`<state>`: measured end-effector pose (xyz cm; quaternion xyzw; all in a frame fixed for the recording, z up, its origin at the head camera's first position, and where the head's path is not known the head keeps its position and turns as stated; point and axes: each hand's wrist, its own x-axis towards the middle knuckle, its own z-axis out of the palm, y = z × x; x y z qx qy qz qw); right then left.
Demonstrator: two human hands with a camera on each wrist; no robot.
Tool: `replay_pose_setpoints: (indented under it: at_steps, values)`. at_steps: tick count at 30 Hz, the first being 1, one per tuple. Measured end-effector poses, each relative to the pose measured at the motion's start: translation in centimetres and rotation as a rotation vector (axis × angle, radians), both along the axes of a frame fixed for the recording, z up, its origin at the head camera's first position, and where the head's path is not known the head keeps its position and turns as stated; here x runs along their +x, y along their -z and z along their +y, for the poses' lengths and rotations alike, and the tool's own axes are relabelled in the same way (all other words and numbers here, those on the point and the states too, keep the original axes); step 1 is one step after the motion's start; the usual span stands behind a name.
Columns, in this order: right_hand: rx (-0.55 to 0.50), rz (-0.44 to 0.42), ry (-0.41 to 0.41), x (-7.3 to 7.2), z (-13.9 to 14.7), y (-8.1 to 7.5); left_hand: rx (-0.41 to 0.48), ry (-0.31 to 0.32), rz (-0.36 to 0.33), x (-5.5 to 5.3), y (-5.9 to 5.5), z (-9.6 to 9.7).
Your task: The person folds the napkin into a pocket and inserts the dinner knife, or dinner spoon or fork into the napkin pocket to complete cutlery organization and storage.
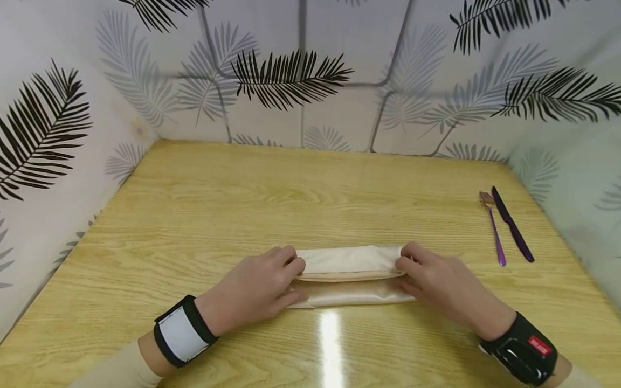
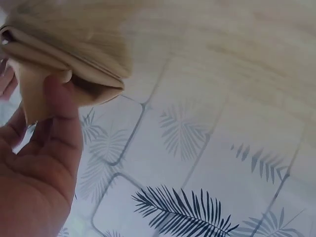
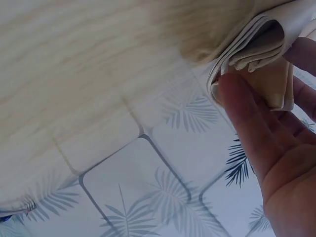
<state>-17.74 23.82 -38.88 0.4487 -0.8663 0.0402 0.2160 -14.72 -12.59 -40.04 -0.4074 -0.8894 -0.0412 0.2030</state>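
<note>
A cream, satiny cloth napkin (image 1: 349,261) lies folded into a long narrow strip near the front of the table. Its upper fold is lifted, leaving a dark gap above the lower layer (image 1: 354,293). My left hand (image 1: 259,283) pinches the strip's left end between thumb and fingers. At the opposite end, my right hand (image 1: 441,283) grips the fold the same way. Stacked layers show at the napkin's end (image 2: 64,59) in the left wrist view. The right wrist view shows several rolled layers of the napkin (image 3: 261,54) beside the thumb.
A purple fork (image 1: 495,231) and a dark purple knife (image 1: 514,229) lie side by side at the right of the wooden table (image 1: 242,199). A curtain with a leaf pattern (image 1: 301,81) hangs behind the table and along its sides.
</note>
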Motion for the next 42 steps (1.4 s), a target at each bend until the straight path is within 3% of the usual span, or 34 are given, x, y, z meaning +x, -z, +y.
replay_pose_setpoints:
  at_steps: [3, 10, 19, 25, 29, 37, 42]
  values:
    - [-0.002, -0.008, -0.011, 0.6, 0.2, -0.2, 0.014, 0.013, -0.051, 0.3, -0.2, -0.4]
    - [-0.012, -0.079, -0.048, 1.5, 0.6, -0.6, 0.024, 0.034, 0.021, 0.9, -0.1, -0.8]
    - [-0.02, 0.058, -0.104, 2.2, 0.2, 0.0, 0.042, 0.017, -0.043, 0.9, 0.0, -0.8]
    - [-0.042, 0.049, -0.098, 2.9, -0.3, 0.4, 0.047, 0.03, -0.067, 0.9, 0.0, -0.9]
    - [-0.041, 0.017, -0.097, 3.2, -0.2, 0.4, 0.043, 0.032, -0.074, 0.9, -0.1, -0.9]
    - [-0.037, -0.043, -0.106, 3.5, 0.1, 0.5, 0.082, 0.034, -0.191, 0.8, -0.2, -1.4]
    - [-0.073, -0.119, -0.114, 3.3, 0.2, 0.3, 0.066, 0.033, -0.112, 0.8, 0.0, -1.4]
